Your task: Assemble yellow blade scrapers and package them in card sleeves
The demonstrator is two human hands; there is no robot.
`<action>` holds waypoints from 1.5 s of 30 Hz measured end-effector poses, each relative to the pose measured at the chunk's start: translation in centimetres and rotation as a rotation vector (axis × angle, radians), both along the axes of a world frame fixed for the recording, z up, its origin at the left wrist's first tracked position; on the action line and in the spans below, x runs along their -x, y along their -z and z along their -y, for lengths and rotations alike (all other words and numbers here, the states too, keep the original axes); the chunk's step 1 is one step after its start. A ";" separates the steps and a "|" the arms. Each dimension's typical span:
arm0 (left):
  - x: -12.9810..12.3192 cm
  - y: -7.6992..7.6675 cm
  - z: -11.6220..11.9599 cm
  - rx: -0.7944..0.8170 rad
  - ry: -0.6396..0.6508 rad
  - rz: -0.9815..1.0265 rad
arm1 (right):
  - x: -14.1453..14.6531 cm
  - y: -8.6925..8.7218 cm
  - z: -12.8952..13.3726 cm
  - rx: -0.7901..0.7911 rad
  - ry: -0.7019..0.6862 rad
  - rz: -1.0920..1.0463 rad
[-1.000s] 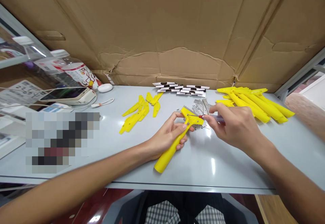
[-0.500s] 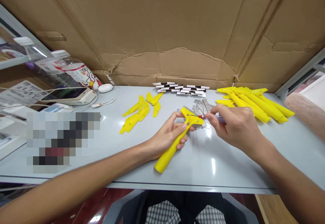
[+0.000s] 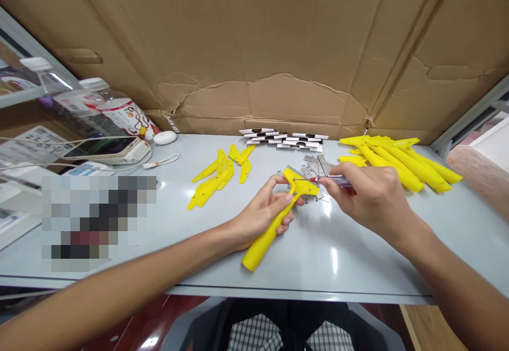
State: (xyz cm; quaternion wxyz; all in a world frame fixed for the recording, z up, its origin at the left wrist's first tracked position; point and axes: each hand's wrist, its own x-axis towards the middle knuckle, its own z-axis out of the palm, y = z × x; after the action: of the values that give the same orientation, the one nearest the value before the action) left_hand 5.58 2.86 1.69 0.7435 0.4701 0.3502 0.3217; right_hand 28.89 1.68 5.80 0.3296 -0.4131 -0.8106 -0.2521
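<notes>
My left hand (image 3: pixel 270 206) is wrapped round a yellow scraper handle (image 3: pixel 264 242), whose wide head points up and away from me. Small screws show on that head. In my right hand (image 3: pixel 368 194) is a screwdriver (image 3: pixel 338 180) with a clear handle and a red collar. Its thin shaft points left, and the tip is at a screw on the left part of the head. Behind the head lie loose metal plates (image 3: pixel 316 165) and small screws, partly hidden by it and by my fingers.
Flat yellow pieces (image 3: pixel 214 181) lie left of centre. White packets (image 3: pixel 284 139) are stacked against the cardboard (image 3: pixel 254 102). Several yellow handles (image 3: pixel 401 165) are piled at the right. Bottles (image 3: pixel 123 112), a phone (image 3: pixel 105 148) and cables crowd the left side; a blurred patch covers part of the table there.
The fingers of my right hand have shifted slightly on the screwdriver, and more of its clear handle shows. My left hand and the yellow scraper handle have stayed in place.
</notes>
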 end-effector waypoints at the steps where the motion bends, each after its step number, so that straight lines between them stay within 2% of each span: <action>1: 0.0 0.0 0.1 -0.005 0.002 -0.008 | 0.0 0.0 0.0 -0.002 0.006 0.001; 3: 0.0 0.0 0.1 -0.011 0.005 -0.020 | 0.0 -0.1 0.0 0.031 -0.024 -0.007; 6: 0.0 0.0 0.1 -0.020 -0.002 -0.015 | 0.2 -0.4 0.2 0.108 -0.142 -0.003; 10: -0.1 0.2 -0.1 -0.013 -0.014 -0.004 | 0.3 -0.4 0.5 0.136 -0.250 0.005; 18: 0.1 0.1 0.1 -0.045 0.017 -0.021 | 0.1 0.0 0.2 0.080 -0.191 0.003; 26: 0.0 -0.1 0.1 -0.029 0.014 -0.033 | 0.4 -0.6 0.5 0.153 -0.229 -0.063; 39: 0.0 0.3 0.0 -0.054 0.030 -0.050 | 0.1 -0.2 0.1 -0.072 -0.015 0.011; 43: 0.1 0.2 0.1 -0.077 0.035 -0.058 | 0.0 -0.2 0.0 -0.057 -0.028 0.002; 45: 0.1 0.2 0.2 -0.080 0.038 -0.062 | 0.0 -0.1 0.0 -0.031 -0.093 -0.010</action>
State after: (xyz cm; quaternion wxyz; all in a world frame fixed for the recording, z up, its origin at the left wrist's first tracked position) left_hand 5.53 2.67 1.52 0.7190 0.5158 0.3511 0.3062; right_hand 28.89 1.66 5.94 0.3512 -0.3710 -0.8234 -0.2470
